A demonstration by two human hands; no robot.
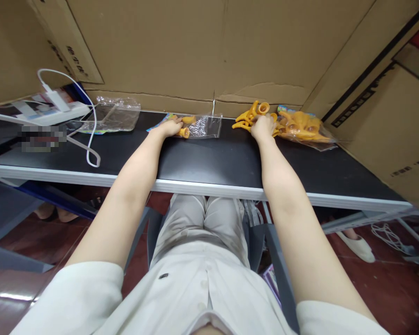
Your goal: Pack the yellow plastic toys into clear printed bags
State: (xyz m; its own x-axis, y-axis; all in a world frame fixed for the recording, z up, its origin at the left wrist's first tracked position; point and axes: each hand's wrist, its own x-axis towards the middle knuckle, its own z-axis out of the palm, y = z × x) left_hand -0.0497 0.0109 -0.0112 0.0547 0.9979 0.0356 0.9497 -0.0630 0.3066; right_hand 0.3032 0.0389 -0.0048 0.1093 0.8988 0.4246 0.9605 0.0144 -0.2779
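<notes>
My left hand (172,126) lies over a clear plastic bag (209,126) with a colourful printed end, its fingers curled on the bag. A yellow horn-shaped plastic piece (184,133) pokes out beside the fingers, and another yellow piece (188,120) lies just behind it. My right hand (263,126) reaches into a small heap of yellow curved plastic pieces (243,120) with round cup-like ends. Its fingers close around one of them, partly hidden by the hand. Right of it, a filled clear bag (302,128) holds several more yellow pieces.
An empty-looking clear bag (117,114) lies on the black table (209,163) at left. Near it are a white charger with a cable (93,135) and a white power strip (61,114). Cardboard walls (181,51) stand behind and at the right.
</notes>
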